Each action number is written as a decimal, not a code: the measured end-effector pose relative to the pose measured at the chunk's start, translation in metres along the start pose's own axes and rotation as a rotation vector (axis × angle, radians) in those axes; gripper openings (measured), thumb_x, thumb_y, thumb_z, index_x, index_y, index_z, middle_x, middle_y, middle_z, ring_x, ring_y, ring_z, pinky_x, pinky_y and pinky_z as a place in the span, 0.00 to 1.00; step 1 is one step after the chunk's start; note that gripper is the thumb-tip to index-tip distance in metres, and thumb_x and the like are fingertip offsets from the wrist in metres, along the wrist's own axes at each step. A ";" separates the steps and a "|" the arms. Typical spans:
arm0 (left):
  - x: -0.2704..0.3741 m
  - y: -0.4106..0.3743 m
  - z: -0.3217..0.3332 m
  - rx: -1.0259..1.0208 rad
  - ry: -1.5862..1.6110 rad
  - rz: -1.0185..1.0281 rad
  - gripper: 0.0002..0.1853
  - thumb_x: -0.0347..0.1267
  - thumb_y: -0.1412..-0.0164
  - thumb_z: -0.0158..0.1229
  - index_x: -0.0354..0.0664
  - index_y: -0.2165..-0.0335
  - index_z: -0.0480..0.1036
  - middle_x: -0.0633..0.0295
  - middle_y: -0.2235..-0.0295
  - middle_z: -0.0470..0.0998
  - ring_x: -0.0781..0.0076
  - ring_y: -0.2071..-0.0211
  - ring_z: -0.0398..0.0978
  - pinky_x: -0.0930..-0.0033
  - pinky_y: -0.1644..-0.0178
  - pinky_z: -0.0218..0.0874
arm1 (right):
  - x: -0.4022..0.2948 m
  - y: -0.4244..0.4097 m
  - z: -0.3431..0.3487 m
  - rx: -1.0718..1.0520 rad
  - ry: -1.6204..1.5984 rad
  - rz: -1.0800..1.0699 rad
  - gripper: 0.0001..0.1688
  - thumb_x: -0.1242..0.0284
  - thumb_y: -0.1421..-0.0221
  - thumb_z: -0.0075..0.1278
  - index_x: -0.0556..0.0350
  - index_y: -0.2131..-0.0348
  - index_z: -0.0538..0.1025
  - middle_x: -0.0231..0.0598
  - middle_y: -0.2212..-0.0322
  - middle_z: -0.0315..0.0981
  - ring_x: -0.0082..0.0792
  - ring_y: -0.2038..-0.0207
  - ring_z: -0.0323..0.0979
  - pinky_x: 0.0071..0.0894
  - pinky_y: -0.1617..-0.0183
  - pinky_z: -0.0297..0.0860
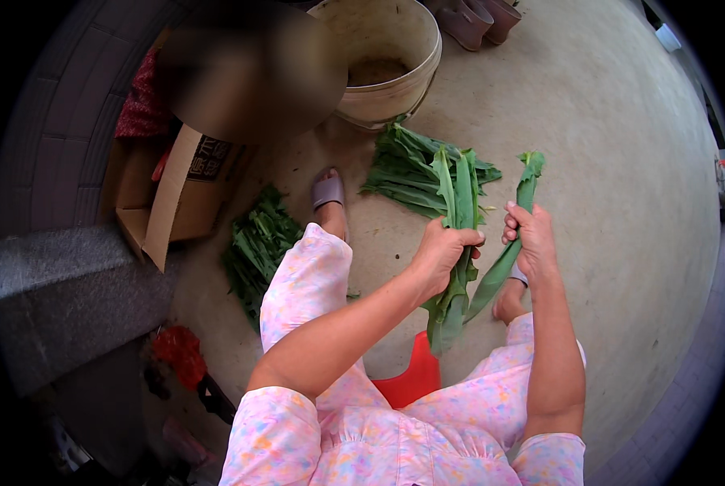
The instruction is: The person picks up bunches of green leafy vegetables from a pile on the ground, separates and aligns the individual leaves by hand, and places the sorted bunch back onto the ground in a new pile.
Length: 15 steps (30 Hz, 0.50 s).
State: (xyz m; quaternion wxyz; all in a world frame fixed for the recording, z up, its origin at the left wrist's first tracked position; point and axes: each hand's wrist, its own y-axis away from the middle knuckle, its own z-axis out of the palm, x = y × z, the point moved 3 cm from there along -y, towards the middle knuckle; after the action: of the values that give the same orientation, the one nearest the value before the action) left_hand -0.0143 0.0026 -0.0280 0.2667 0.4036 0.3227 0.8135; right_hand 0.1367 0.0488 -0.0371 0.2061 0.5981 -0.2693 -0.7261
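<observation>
My left hand (444,252) is closed around a small bunch of long green leaves (464,188), whose ends hang down between my knees. To its right, my right hand (532,237) grips a single long leaf (496,282) with a jagged, curled upper end. The lower part of that leaf slants toward the bunch. On the floor just beyond my hands lies a heap of similar leaves (405,173). Another pile of leaves (262,240) rests by my left leg, partly hidden by my trousers.
A dirty white bucket (392,100) stands beyond the heap, near brown boots (475,21). At the left are an open cardboard box (195,206), a stone step (70,291) and a red plastic bag (180,355). A red plastic seat (414,379) shows beneath me. One area is blurred.
</observation>
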 end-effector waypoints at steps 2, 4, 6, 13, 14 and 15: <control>0.000 -0.001 0.004 -0.006 0.025 -0.012 0.10 0.24 0.57 0.57 0.37 0.71 0.67 0.62 0.78 0.70 0.72 0.79 0.69 0.63 0.79 0.64 | -0.001 0.001 0.000 0.002 0.010 -0.008 0.07 0.73 0.50 0.48 0.56 0.75 0.65 0.27 0.86 0.60 0.17 0.87 0.55 0.19 0.83 0.56; 0.000 -0.002 0.007 -0.022 0.061 -0.034 0.10 0.25 0.57 0.55 0.37 0.70 0.67 0.62 0.77 0.70 0.71 0.79 0.69 0.62 0.78 0.64 | -0.002 0.002 0.001 0.003 0.009 -0.008 0.08 0.73 0.49 0.47 0.56 0.76 0.65 0.27 0.86 0.61 0.17 0.86 0.56 0.18 0.82 0.56; 0.000 -0.002 0.008 -0.045 0.110 -0.066 0.11 0.25 0.56 0.54 0.37 0.69 0.68 0.62 0.77 0.70 0.71 0.78 0.69 0.61 0.78 0.65 | -0.003 0.003 0.003 -0.002 -0.001 0.000 0.08 0.73 0.49 0.47 0.55 0.77 0.65 0.28 0.86 0.62 0.17 0.86 0.57 0.17 0.82 0.57; -0.005 -0.009 0.013 -0.075 0.219 -0.089 0.15 0.33 0.54 0.48 0.37 0.66 0.70 0.58 0.73 0.73 0.65 0.76 0.70 0.64 0.69 0.62 | -0.009 0.005 0.000 -0.015 0.013 -0.053 0.10 0.73 0.53 0.53 0.54 0.79 0.67 0.27 0.85 0.62 0.17 0.85 0.57 0.16 0.82 0.55; -0.005 -0.010 0.013 -0.079 0.223 -0.075 0.15 0.33 0.54 0.48 0.37 0.66 0.70 0.59 0.73 0.73 0.65 0.75 0.70 0.64 0.69 0.62 | -0.010 0.005 -0.002 -0.017 0.001 -0.061 0.10 0.74 0.54 0.54 0.54 0.79 0.67 0.27 0.85 0.62 0.16 0.85 0.57 0.16 0.82 0.55; -0.007 -0.010 0.015 -0.066 0.224 -0.098 0.16 0.34 0.55 0.47 0.38 0.67 0.71 0.59 0.73 0.72 0.65 0.75 0.70 0.63 0.69 0.61 | -0.010 0.005 -0.004 -0.034 -0.005 -0.082 0.10 0.74 0.55 0.55 0.54 0.79 0.67 0.27 0.85 0.63 0.16 0.85 0.57 0.15 0.82 0.55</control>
State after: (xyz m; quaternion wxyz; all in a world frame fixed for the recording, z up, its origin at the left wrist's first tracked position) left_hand 0.0035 0.0091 -0.0316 0.2816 0.2850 0.3426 0.8497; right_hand 0.1421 0.0507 -0.0264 0.1856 0.6032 -0.2328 -0.7399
